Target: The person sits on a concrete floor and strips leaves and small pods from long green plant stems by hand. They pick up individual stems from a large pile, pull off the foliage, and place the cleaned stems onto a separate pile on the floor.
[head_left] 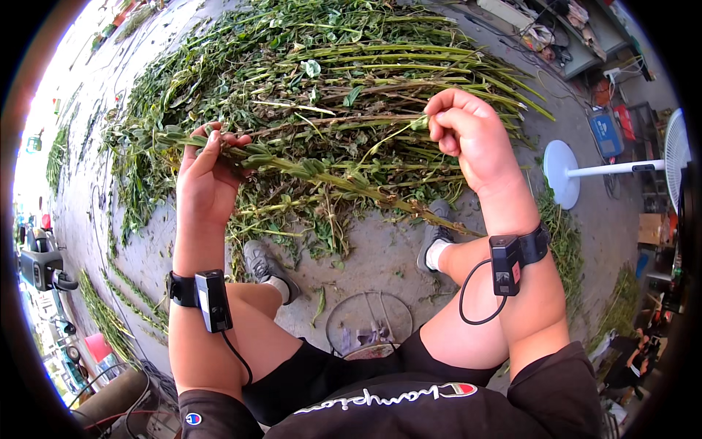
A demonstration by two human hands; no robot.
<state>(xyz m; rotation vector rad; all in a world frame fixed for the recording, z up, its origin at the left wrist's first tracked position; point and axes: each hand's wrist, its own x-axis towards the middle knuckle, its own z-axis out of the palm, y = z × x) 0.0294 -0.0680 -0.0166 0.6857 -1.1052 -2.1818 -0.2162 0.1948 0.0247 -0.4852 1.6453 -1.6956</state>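
My left hand is closed around the upper end of a green plant stalk thickly set with pods, which looks like sesame. The stalk slants down to the right, and its bare lower end reaches my right knee. Raised on the right, my right hand pinches a small green leaf between thumb and fingertips. A thin yellowish leaf stem trails from it to the lower left. Beneath both hands spreads a large heap of cut stalks, leafy at the left, with bare stem ends pointing right.
Under my seat shows a round metal hoop by my shoes. A white pedestal fan lies or stands at the right, near a blue case. More stalks lie on the floor at left and right. A scooter is far left.
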